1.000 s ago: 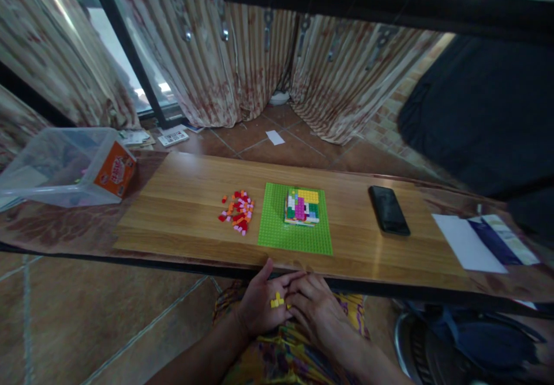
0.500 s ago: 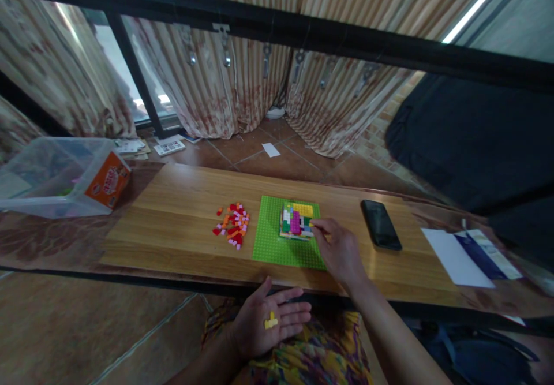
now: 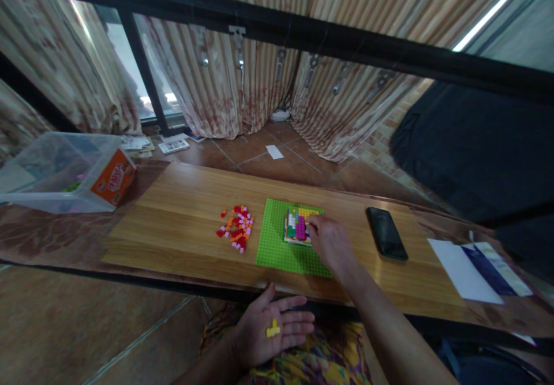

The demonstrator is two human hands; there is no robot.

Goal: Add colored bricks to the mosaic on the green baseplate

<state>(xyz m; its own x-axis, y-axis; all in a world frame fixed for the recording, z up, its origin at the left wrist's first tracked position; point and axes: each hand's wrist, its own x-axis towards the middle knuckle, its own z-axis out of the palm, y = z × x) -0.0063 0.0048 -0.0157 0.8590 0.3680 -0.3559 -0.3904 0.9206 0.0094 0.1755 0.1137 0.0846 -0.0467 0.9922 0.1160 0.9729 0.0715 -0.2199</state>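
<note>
My left hand (image 3: 259, 330) lies palm up with its fingers stretched out, and a few small yellow toy bricks (image 3: 273, 328) rest on the palm. At the right side of a small multicoloured brick build (image 3: 299, 228), my right hand (image 3: 332, 245) pinches a small yellow brick, mostly hidden by the fingertips. White, green, magenta and yellow pieces show on top of the build. Under it is a bright green studded baseplate (image 3: 270, 240). Left of the baseplate lies a loose pile of red, orange and pink bricks (image 3: 238, 229).
A black phone (image 3: 386, 233) lies on the wooden board (image 3: 173, 217), right of the baseplate. Paper sheets (image 3: 461, 269) are at the table's right end. A clear plastic box (image 3: 64, 171) with an orange label stands at the left. A dark rail (image 3: 268, 33) crosses before the curtains.
My right hand has shifted slightly further over the build, its fingertips nearer the yellow part. My left hand stays open with the yellow bricks. The whole view has shifted a little.
</note>
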